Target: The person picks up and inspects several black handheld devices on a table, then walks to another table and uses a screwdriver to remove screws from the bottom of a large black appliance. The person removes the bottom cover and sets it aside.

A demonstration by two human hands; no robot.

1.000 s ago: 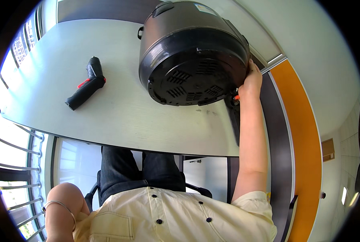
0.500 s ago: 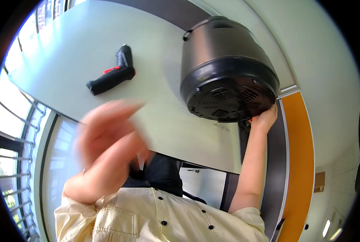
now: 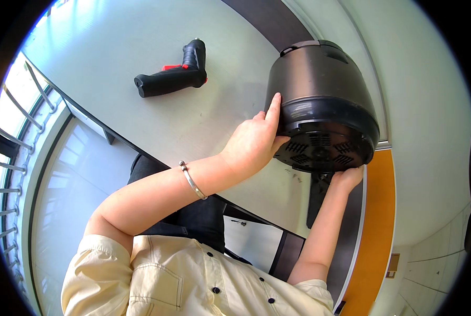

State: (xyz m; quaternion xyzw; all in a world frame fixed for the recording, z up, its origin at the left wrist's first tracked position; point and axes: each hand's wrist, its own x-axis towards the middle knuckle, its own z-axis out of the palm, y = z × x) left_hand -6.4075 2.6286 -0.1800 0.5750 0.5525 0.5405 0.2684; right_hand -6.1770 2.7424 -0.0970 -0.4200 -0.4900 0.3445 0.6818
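A brown and black rice cooker [image 3: 319,79] is tipped at the right end of the table, its vented black underside turned toward me. My left hand [image 3: 254,134] is on its left side, index finger stretched up along the wall and thumb at the bottom rim. Under the near right edge of the base, my right hand [image 3: 347,178] grips it, with most of its fingers hidden behind the cooker. Away to the left lies a black cordless screwdriver [image 3: 175,76] with red parts; neither hand touches it.
The pale table [image 3: 114,73] has its near edge just in front of my lap. Beneath the cooker, beside my right forearm, is a dark strip-like part [image 3: 318,197]. A grey and orange partition [image 3: 379,210] runs along the right. Window bars [image 3: 19,110] stand at the left.
My left hand has moved right and up from over the near table edge onto the cooker's side. My right hand still supports the base. The whole view has shifted and turned somewhat.
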